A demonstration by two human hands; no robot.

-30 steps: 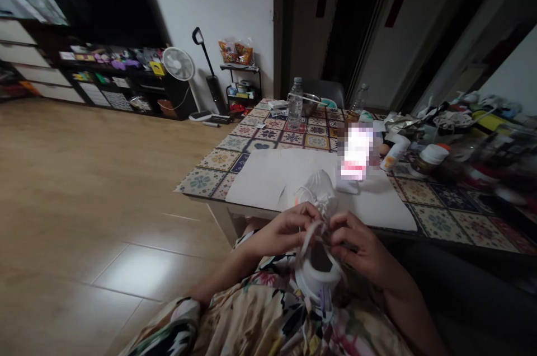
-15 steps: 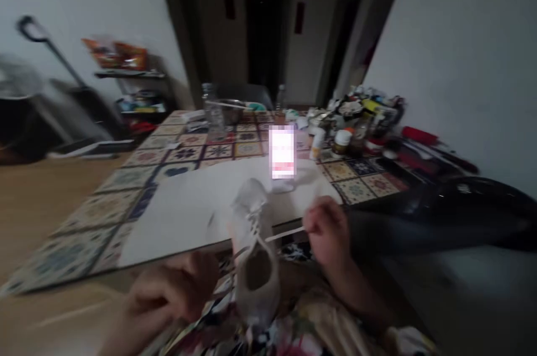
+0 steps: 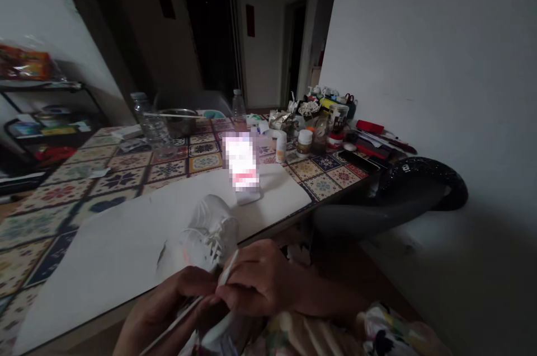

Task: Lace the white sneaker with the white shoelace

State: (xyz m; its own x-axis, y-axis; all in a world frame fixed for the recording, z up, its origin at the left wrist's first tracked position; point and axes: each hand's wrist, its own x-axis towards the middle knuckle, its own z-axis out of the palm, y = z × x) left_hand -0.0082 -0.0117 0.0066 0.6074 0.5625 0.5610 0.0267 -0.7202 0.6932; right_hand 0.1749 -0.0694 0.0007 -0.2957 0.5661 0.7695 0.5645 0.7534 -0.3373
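A white lace-up shoe (image 3: 213, 224) stands in front of me at the table's near edge, its toe pointing away. My hands cover its middle, and its heel part shows below them. Over the shoe's opening, my left hand (image 3: 178, 300) and my right hand (image 3: 258, 277) meet with fingertips pinched together. Both grip the white shoelace (image 3: 229, 267); one end sticks up past my right fingers, and another length runs down across my left palm. Where the laces cross between the fingertips is hidden. A white rounded shape (image 3: 174, 252) sits against the shoe's left side; I cannot tell what it is.
White paper (image 3: 104, 249) covers the near part of the tile-patterned table (image 3: 54, 193). A lit phone (image 3: 242, 160) stands on it. Bottles (image 3: 153, 126), jars (image 3: 305, 143) and clutter line the back and right. A black glossy curved object (image 3: 423, 177) juts out at the right edge.
My hands were apart, the right one pulling a lace out to the side; now they have come together over the shoe. The view has turned to the right.
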